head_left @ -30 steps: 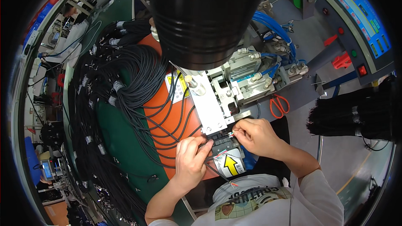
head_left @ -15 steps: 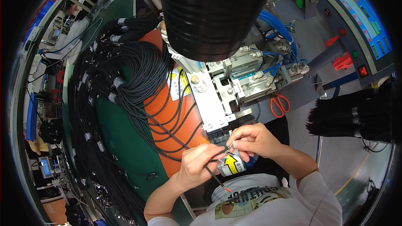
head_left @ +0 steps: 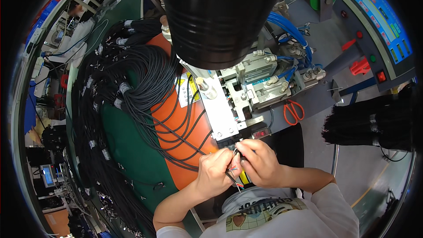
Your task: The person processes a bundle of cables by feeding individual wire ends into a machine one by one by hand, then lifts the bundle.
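Close together in front of the machine, my two hands are both closed. My left hand grips a black cable between thumb and fingers. Below it the cable's stripped end sticks out, showing thin red, white and green wires. My right hand pinches a dark cable end near the left fingertips; its very tip is mostly hidden by the fingers. Just beyond my fingers stands the metal fixture plate of the machine. Long black cables run from a coiled heap at the left toward my left hand.
A large black cylinder hangs over the machine. Red-handled scissors lie right of the fixture. A thick black cable bundle hangs at the right, below a control screen. An orange sheet lies on the green table.
My hands have drawn closer together, the right moving left and slightly down. The yellow arrow label beneath them is now mostly covered. The black cylinder has shifted slightly left in view.
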{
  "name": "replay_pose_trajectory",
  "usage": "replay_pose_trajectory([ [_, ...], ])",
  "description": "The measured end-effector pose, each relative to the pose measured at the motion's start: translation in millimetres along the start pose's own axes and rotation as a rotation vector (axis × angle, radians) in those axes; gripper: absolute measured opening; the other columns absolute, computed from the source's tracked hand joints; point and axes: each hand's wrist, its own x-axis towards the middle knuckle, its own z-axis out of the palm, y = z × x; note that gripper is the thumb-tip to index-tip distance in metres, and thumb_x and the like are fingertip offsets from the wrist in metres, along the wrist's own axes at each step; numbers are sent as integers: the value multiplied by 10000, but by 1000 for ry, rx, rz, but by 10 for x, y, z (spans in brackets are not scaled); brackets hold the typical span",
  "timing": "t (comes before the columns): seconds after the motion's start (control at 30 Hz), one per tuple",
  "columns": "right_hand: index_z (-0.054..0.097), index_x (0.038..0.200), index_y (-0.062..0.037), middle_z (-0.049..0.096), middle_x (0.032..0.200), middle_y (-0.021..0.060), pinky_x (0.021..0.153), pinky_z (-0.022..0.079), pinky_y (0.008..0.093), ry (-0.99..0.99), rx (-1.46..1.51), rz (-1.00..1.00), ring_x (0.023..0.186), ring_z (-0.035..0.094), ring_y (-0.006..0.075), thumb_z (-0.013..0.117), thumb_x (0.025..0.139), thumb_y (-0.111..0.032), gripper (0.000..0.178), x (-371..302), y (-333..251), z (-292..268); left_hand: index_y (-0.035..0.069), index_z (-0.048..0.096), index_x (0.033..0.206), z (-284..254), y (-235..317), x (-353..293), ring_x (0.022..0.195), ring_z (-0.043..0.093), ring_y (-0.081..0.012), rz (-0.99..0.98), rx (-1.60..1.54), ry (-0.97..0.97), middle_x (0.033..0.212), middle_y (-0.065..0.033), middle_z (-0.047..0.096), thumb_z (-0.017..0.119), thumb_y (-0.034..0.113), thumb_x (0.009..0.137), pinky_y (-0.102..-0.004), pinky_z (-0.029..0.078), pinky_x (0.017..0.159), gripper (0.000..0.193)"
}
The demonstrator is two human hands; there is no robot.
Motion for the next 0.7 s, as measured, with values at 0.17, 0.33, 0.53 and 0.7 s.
replay_pose_trajectory([
  [0.17,633,1096,45,604,997,107,744,503,251,-141,769,519,841,620,135,593,892,-21,218,18,186,-134,-2,535,750,29,-15,6,498,536,-274,-2,-23,-4,643,-109,515,647,4,769,-361,437,461,113],
  [0.33,644,1078,54,621,986,90,694,504,215,-272,1170,787,811,626,104,568,924,-35,194,116,305,-206,4,540,759,18,-39,19,528,558,-265,-79,-127,-37,651,-103,522,652,-1,758,-353,446,472,112],
  [0.53,661,967,40,636,931,77,558,484,216,-223,948,703,685,629,95,625,873,-21,118,133,303,-182,31,534,751,32,-44,1,520,553,-244,-45,-96,-65,637,-86,499,677,35,743,-348,430,463,143],
  [0.7,627,831,1,613,843,65,501,461,250,-222,116,201,589,604,132,674,777,-20,74,188,240,-211,50,554,777,68,6,-25,485,503,-183,210,424,-33,634,-32,459,661,129,763,-314,412,495,134],
])
